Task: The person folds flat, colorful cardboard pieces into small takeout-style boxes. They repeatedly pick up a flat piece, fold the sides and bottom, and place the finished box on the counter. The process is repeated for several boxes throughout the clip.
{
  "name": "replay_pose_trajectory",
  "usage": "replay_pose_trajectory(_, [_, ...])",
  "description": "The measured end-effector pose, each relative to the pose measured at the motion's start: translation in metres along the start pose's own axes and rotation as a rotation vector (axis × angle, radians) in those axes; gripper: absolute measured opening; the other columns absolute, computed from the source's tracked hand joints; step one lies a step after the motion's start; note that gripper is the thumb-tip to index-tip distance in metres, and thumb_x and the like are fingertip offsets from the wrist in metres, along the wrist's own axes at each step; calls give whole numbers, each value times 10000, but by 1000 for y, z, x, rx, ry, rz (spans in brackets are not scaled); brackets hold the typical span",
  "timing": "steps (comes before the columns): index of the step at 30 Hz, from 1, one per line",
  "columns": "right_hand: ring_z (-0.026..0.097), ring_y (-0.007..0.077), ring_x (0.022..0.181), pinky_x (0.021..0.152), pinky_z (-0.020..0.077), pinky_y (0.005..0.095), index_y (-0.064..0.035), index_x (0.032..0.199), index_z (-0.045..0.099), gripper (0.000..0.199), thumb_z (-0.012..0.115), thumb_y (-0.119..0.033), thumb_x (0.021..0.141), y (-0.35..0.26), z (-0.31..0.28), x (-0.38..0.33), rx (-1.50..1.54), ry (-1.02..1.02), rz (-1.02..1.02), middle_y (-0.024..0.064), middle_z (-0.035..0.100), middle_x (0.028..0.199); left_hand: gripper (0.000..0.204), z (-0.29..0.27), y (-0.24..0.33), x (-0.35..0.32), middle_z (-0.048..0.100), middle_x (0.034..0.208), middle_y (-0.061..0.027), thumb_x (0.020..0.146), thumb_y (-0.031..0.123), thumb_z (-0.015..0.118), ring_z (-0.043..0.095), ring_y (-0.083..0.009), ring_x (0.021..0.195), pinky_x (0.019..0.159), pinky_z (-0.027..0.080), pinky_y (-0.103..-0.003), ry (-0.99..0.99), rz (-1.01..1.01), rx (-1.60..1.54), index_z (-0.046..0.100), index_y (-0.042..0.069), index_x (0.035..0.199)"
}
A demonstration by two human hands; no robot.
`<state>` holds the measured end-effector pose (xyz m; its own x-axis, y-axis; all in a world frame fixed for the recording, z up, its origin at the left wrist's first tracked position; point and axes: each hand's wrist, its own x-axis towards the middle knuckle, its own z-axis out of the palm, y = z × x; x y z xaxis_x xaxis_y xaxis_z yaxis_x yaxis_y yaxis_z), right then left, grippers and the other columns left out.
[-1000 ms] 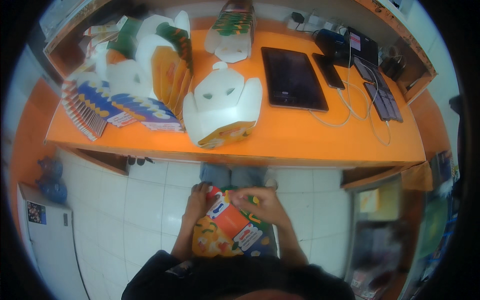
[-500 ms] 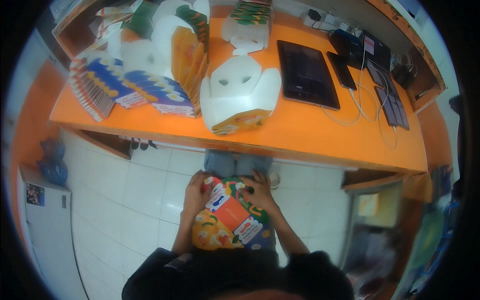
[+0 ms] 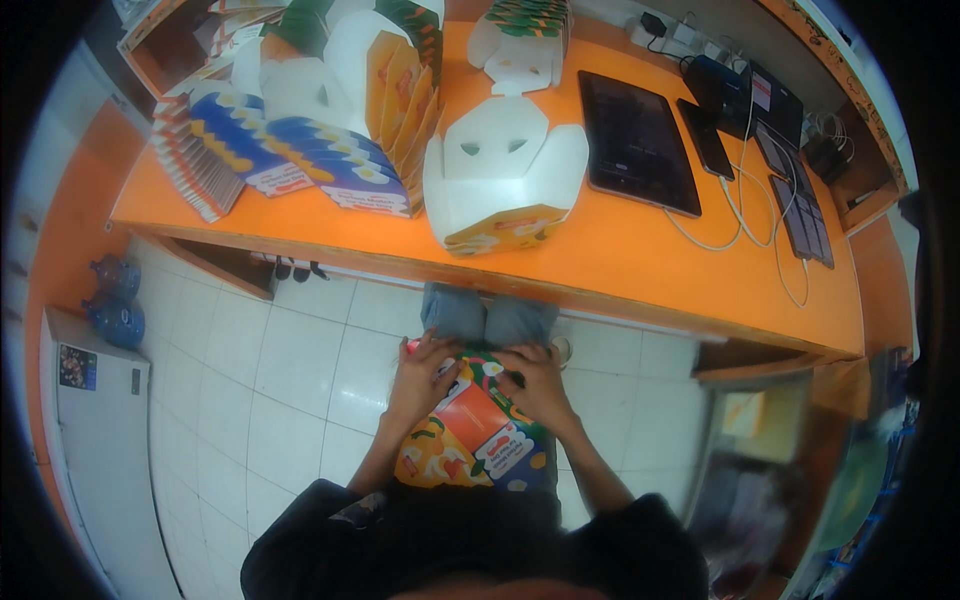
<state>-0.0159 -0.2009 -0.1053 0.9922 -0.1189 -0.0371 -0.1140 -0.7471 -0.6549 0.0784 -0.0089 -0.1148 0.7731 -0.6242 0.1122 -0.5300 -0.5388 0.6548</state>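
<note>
1. Pressing down on a flat printed carton blank (image 3: 475, 435), the person is working it on the lap, below the near edge of the orange tabletop (image 3: 640, 270).
2. The left hand (image 3: 422, 378) is lying on the blank's upper left part, fingers spread and bent over the top edge; it is resting on the card rather than closing round it.
3. The right hand (image 3: 535, 385) is sitting on the upper right part, fingers curled toward the top edge; whether the thumb is gripping underneath cannot be told.
4. The blank is looking like thin, light paperboard: stiff across its panels, ready to bend along its creases, and probably a little slick on the glossy printed face. It is likely creasing or tearing if it is pinched hard in mid-panel.
5. The better hold, by this view, is at the edges and along the fold lines, with fingers flat on a panel and thumbs behind.
6. On the tabletop, an assembled white box (image 3: 500, 180) is standing just past the near edge, with a second one (image 3: 520, 45) farther back.
7. Stacks of flat blue-and-yellow blanks (image 3: 270, 155) are fanning out at the left.
8. A dark tablet (image 3: 638, 140) and a phone (image 3: 707, 138) are lying to the right, with white cables (image 3: 740, 225) trailing nearby.
</note>
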Motion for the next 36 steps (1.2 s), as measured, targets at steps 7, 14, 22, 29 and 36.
replay_pose_trajectory(7, [633, 267, 863, 842, 441, 348, -126, 1008, 677, 236, 690, -104, 773, -5, -41, 6, 248, 14, -1, 103, 683, 891, 101, -19, 7, 10, 644, 981, -52, 783, 182, 708, 509, -279, 1171, 1029, 268, -578, 94, 112, 6, 660, 116, 843])
replay_pose_trajectory(14, [626, 119, 691, 630, 496, 278, -58, 1001, 646, 196, 698, -117, 822, 28, -64, 7, 500, -17, 181, 79, 672, 769, 59, -28, 7, 20, 652, 887, -38, 790, 155, 676, 541, -262, 1126, 1033, 269, -559, 96, 82, 40, 643, 105, 795])
replay_pose_trajectory(22, [622, 71, 788, 694, 498, 212, -9, 1018, 639, 181, 658, -117, 873, 25, -41, -3, 970, -21, 255, 46, 693, 869, 119, -29, 3, 16, 647, 866, -34, 845, 199, 651, 548, -231, 1125, 1032, 250, -581, 113, 68, 85, 641, 88, 807])
replay_pose_trajectory(29, [623, 115, 879, 811, 474, 245, 24, 1058, 645, 215, 639, -94, 879, 15, -32, -8, 1120, -25, 388, 74, 692, 967, 111, -31, 3, 11, 637, 885, -41, 860, 189, 632, 542, -228, 1142, 1039, 232, -591, 107, 76, 84, 626, 82, 836])
replay_pose_trajectory(36, [616, 119, 902, 825, 475, 249, 3, 1063, 641, 209, 636, -107, 886, 15, -28, -8, 1109, -16, 372, 55, 686, 975, 115, -32, 3, 11, 628, 936, -79, 870, 190, 605, 524, -275, 1167, 1050, 203, -593, 62, 26, 30, 606, 78, 847])
